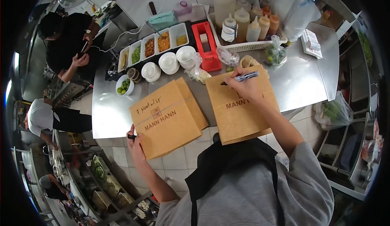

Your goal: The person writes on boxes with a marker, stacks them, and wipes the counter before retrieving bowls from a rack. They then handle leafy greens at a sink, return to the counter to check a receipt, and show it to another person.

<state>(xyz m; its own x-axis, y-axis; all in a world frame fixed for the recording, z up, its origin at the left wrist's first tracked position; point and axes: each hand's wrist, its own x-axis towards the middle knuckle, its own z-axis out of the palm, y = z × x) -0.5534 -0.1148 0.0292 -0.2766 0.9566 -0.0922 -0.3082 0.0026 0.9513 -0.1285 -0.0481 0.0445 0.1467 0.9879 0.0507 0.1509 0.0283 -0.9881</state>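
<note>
My right hand [243, 87] is closed around a marker [247, 76], its dark tip at the upper part of a brown paper bag [231, 122] printed "MANN HANN". Part of that print lies hidden behind my hand and forearm. Another brown paper bag [166, 130] lies to the left, partly over the table's front edge, with the same print and black handwriting near its top. At this bag's left edge is my left hand [137, 147], fingers closed with a small black marker cap [131, 136] in them. More brown paper shows behind each bag.
Behind the bags stand stacked white bowls [168, 63], a red tape dispenser [206, 45], trays of chopped toppings [149, 47] and a basket [260, 45] of sauce bottles. A bowl of green limes [124, 86] sits at left. One person [67, 43] stands beyond the table's left end.
</note>
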